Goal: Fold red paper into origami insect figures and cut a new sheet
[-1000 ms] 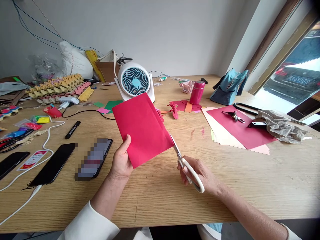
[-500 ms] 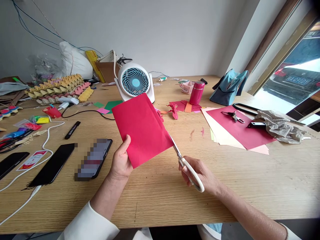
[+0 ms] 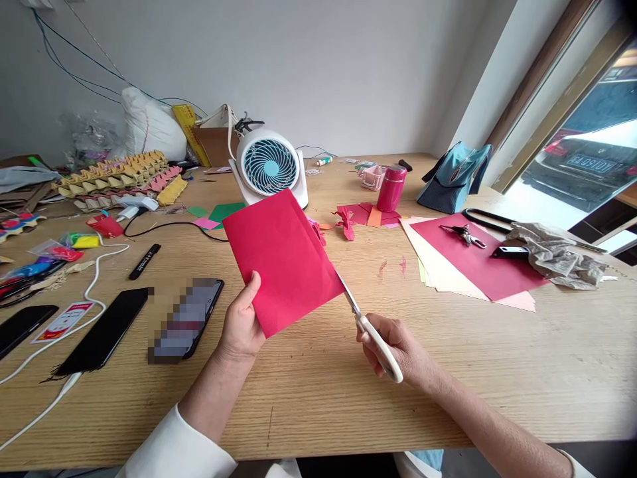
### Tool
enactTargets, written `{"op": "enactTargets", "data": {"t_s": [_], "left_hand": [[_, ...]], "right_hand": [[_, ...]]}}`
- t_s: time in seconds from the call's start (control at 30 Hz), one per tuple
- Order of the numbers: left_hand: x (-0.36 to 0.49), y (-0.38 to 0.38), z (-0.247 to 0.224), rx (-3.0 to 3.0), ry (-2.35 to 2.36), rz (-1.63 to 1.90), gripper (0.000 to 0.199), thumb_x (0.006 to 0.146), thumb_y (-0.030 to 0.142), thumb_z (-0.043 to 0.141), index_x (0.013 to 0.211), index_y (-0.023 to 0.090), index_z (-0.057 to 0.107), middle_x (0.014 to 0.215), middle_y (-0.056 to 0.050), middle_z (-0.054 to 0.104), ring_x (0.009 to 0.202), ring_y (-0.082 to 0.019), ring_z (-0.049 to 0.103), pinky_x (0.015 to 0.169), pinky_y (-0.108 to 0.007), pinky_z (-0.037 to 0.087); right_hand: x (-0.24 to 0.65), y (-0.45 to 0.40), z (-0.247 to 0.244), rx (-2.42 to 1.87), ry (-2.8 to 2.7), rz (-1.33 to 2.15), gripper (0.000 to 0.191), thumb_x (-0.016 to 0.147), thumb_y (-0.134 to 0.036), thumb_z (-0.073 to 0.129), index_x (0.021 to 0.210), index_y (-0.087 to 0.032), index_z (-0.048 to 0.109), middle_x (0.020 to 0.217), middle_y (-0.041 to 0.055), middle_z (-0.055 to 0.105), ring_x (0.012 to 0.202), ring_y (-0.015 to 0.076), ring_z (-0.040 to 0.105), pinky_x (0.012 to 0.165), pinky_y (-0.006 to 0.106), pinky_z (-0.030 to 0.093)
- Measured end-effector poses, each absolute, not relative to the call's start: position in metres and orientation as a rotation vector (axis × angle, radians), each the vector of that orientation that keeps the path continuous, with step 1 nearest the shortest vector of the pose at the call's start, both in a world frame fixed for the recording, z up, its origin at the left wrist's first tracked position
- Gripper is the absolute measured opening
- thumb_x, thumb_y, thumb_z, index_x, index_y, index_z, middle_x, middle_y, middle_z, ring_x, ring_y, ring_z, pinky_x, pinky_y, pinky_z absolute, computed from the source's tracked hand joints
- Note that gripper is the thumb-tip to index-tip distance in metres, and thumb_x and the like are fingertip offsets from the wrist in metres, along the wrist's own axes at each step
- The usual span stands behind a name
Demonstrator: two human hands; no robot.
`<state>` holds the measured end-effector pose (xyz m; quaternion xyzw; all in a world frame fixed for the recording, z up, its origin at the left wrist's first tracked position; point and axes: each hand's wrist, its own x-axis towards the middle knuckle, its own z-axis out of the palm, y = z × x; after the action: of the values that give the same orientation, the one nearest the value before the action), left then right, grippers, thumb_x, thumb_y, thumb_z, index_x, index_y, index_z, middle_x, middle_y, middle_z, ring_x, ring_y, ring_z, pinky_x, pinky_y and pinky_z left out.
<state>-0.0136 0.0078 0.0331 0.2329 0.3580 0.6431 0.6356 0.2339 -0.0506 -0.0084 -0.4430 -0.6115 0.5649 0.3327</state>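
Note:
A folded red paper [image 3: 283,265] is held up over the table by my left hand [image 3: 243,322], the thumb lying on its near face at the lower left. My right hand [image 3: 393,348] grips the white handles of a pair of scissors [image 3: 374,338]. The scissor blades point up and left and meet the right edge of the red paper near its lower right corner. Part of the blades is hidden at the paper. Behind the paper, small red paper pieces [image 3: 345,224] lie on the wooden table [image 3: 318,398].
A white fan [image 3: 271,166] stands behind the paper, with a pink bottle [image 3: 391,188] and a blue bag [image 3: 455,178] to its right. Large paper sheets [image 3: 478,255] with keys lie at right. Phones [image 3: 105,330], a marker [image 3: 144,261] and cables are at left.
The scissors and my right hand have shifted very slightly at the paper's right edge. The whole view has moved down a little in the frame. Both hands keep their hold.

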Motion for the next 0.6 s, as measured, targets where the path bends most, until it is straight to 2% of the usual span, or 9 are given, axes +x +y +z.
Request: {"op": "enactTargets", "data": {"t_s": [0.2, 0.37, 0.6], "left_hand": [[-0.012, 0.0065, 0.0363, 0.518, 0.829, 1.452, 0.039, 0.094, 0.034, 0.059, 0.129, 0.018, 0.063, 0.116, -0.007, 0.075, 0.121, -0.024, 0.064, 0.109, -0.035, 0.048], [-0.0096, 0.0044, 0.039, 0.447, 0.87, 1.363, 0.036, 0.096, 0.034, 0.054, 0.124, 0.015, 0.065, 0.115, -0.009, 0.075, 0.117, -0.027, 0.066, 0.107, -0.04, 0.05], [-0.0085, 0.0034, 0.0385, 0.487, 0.88, 1.328, 0.04, 0.094, 0.037, 0.055, 0.126, 0.014, 0.064, 0.118, -0.011, 0.074, 0.119, -0.029, 0.065, 0.107, -0.042, 0.05]], "right_hand": [[0.233, -0.0516, -0.0077, -1.14, -1.561, 1.509, 0.049, 0.088, -0.067, 0.054, 0.078, -0.02, 0.047, 0.054, -0.0043, 0.052, 0.042, 0.01, 0.051, 0.041, 0.021, 0.037], [0.2324, -0.0527, -0.0059, -1.147, -1.567, 1.493, 0.05, 0.088, -0.068, 0.053, 0.079, -0.019, 0.049, 0.054, -0.0033, 0.055, 0.043, 0.0103, 0.052, 0.042, 0.022, 0.036], [0.2321, -0.0497, -0.0089, -1.133, -1.548, 1.498, 0.05, 0.087, -0.068, 0.054, 0.08, -0.019, 0.049, 0.054, -0.0037, 0.054, 0.042, 0.0102, 0.051, 0.042, 0.022, 0.036]]}}
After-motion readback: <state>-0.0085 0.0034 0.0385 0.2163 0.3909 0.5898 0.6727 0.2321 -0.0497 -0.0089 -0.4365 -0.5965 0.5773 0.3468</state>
